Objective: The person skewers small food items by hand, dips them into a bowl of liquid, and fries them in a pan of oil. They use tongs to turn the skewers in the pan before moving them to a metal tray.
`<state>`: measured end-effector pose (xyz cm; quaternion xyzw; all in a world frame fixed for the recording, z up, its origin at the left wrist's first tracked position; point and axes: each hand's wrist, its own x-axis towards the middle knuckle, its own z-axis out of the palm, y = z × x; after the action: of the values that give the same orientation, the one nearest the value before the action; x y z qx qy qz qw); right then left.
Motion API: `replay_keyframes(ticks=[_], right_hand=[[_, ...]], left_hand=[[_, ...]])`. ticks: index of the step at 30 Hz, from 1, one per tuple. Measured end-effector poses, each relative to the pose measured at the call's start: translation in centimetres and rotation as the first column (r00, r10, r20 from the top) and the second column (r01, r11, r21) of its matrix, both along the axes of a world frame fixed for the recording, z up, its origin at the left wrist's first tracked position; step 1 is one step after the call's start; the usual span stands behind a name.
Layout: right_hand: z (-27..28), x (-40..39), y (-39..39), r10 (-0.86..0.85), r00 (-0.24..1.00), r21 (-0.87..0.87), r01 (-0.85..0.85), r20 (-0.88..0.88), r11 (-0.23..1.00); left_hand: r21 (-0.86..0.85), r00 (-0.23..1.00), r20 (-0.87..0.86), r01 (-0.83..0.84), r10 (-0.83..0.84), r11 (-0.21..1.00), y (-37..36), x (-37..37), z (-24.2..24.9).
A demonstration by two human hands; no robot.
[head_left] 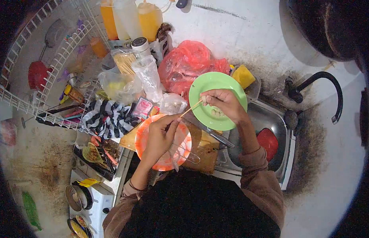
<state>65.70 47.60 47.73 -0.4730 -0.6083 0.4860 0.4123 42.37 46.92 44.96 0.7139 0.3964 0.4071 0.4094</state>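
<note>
My left hand (162, 131) pinches the lower end of a thin wooden skewer (191, 108) above an orange and white plate (144, 139). At the skewer's upper end, my right hand (224, 104) is closed on a small pale piece of food, over the green plate (200, 85). Several pale pieces (217, 112) lie on the green plate beside my right hand. A metal utensil and wire-like loops rest on the orange plate, partly behind my left hand.
A sink (248, 115) with a red item (267, 143) is at right, under a black faucet (339, 95). Behind the plates are a red plastic bag (184, 59), a knife (220, 139) and bottles (148, 20). A stove (98, 198) stands at lower left.
</note>
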Motion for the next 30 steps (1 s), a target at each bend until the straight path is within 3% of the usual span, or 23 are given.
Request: replay_keyframes(ticks=[8, 10, 11, 13, 14, 16, 17, 19, 20, 21, 22, 26, 28, 30], right_hand=[[-0.7, -1.8, -0.5, 0.088, 0.995, 0.001, -0.088, -0.049, 0.996], [0.8, -1.5, -1.1, 0.191, 0.973, 0.097, -0.204, 0.127, 0.974], [1.1, -1.2, -1.4, 0.192, 0.973, 0.094, -0.204, 0.126, 0.974], [1.5, 0.1, -1.6, 0.041, 0.914, 0.188, -0.127, 0.404, 0.974], [1.3, 1.3, -1.3, 0.041, 0.913, 0.185, -0.125, 0.406, 0.975], [0.1, 3.7, 0.1, -0.425, 0.699, 0.585, 0.011, 0.576, 0.811], [-0.7, 4.5, 0.4, -0.425, 0.699, 0.585, 0.011, 0.576, 0.811], [-1.7, 5.5, 0.7, -0.402, 0.464, 0.587, -0.38, 0.789, 0.715], [-1.3, 4.8, 0.7, -0.404, 0.462, 0.588, -0.38, 0.79, 0.715], [-0.7, 3.5, 0.6, -0.269, 0.489, 0.405, -0.197, 0.83, 0.893], [-0.4, 2.7, 0.7, -0.134, 0.541, 0.169, -0.014, 0.83, 0.986], [-2.3, 4.3, 1.9, -0.135, 0.655, 0.224, -0.054, 0.743, 0.973], [-2.1, 4.9, 2.3, -0.152, 0.838, 0.206, 0.049, 0.524, 0.977], [-0.4, 4.1, 2.2, -0.171, 0.89, 0.148, 0.119, 0.422, 0.982]], left_hand=[[-0.08, 1.0, -0.012, -0.01, 0.009, 0.997, 0.0, 0.6, -0.2], [-0.06, 0.992, 0.12, -0.037, 0.044, 0.997, 0.3, 0.5, -1.0], [-0.063, 0.992, 0.119, -0.037, 0.044, 0.997, 0.5, 0.3, -0.7], [-0.104, 0.989, 0.119, -0.077, 0.09, 0.992, 1.3, -0.2, 0.2], [-0.108, 0.989, 0.121, -0.075, 0.088, 0.991, 1.5, -0.4, 0.1], [-0.093, 0.998, 0.029, -0.055, 0.058, 0.994, 1.5, -0.8, -0.2], [-0.093, 0.998, 0.029, -0.054, 0.057, 0.994, 1.5, -0.9, -0.3], [-0.102, 0.999, -0.047, -0.008, 0.003, 0.995, 1.6, -0.9, -0.6], [-0.101, 0.999, -0.045, -0.006, 0.002, 0.995, 1.6, -0.7, -0.9], [-0.087, 1.0, -0.022, -0.003, 0.001, 0.996, 1.6, -0.5, -1.2], [-0.075, 1.0, 0.0, -0.001, 0.001, 0.997, 1.6, -0.4, -1.4], [-0.091, 0.997, -0.05, 0.049, -0.054, 0.995, 1.5, -0.5, -1.2], [-0.043, 0.996, -0.065, 0.051, -0.054, 0.998, 1.5, -0.4, -1.4], [-0.051, 0.997, -0.057, 0.043, -0.046, 0.998, 1.4, -0.1, -1.3]])
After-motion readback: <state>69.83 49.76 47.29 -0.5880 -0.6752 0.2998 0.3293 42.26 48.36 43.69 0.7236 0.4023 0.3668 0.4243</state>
